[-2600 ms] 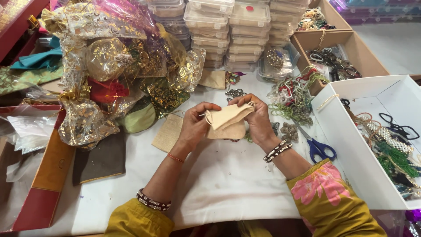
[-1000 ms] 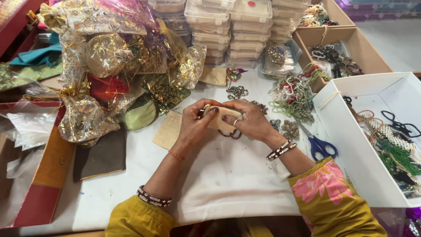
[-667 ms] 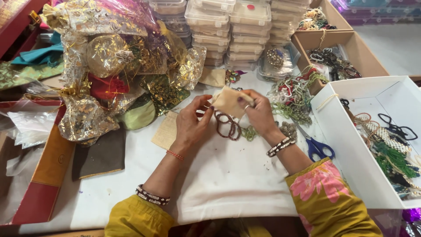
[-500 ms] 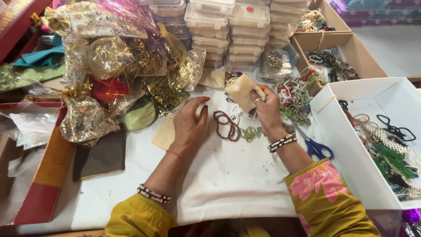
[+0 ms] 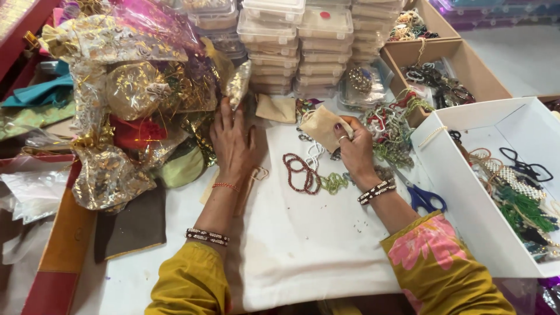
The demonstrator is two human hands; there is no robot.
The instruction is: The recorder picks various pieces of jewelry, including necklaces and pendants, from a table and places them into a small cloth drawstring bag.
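Right hand [image 5: 354,147] is pinching a small tan cloth pouch [image 5: 320,123] by its top edge, fingers pressed together on the soft fabric, holding it tilted just above the white cloth [image 5: 303,245] covering the table. Left hand [image 5: 233,143] lies flat, palm down, fingers spread, with the fingertips right at the edge of a crinkly heap of gold foil bags [image 5: 125,99]. Under its wrist there's a flat beige pouch [image 5: 248,186] with a thin looped cord.

Between the hands, on the cloth, sits a dark red bead string [image 5: 298,172] coiled in loose loops, touching a little bunch of green beads [image 5: 334,182] and a white bead strand [image 5: 315,153] just above it. Another tan pouch [image 5: 276,108] lies flat further back, in front of the stacked clear plastic boxes [image 5: 297,44].

Blue-handled scissors [image 5: 424,197] lie just right of the right forearm, beside a white cardboard box [image 5: 461,175] full of tangled necklaces and black cords. A brown box [image 5: 461,67] behind it has more beaded stuff. Both wrists have beaded bracelets, sleeves are mustard yellow.
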